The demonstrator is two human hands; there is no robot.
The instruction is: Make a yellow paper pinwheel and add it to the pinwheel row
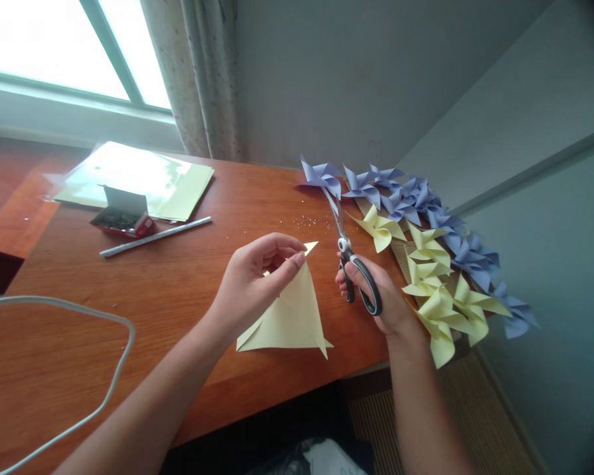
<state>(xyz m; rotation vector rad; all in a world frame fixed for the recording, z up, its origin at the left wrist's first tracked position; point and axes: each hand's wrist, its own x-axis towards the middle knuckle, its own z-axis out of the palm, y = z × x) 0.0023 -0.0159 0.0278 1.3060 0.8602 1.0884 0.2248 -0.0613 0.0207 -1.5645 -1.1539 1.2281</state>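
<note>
My left hand (264, 270) pinches the upper corner of a pale yellow paper sheet (292, 316) between thumb and fingers. Slits show at the sheet's lower corners, and a small pointed tip sticks out beyond my fingertips. In my right hand (376, 290) is a pair of scissors (345, 247) with black and white handles. Their blades point away from me, parted slightly, to the right of the sheet and apart from it. Part of the sheet is hidden behind my left hand.
Yellow pinwheels (438, 316) and purple pinwheels (406, 198) crowd the table's right side. At the back left lie a plastic-wrapped paper stack (178, 191), a small open red box (141, 227) and a pale rod (156, 237). A white cable (126, 336) loops at left; paper bits dot the table (178, 284).
</note>
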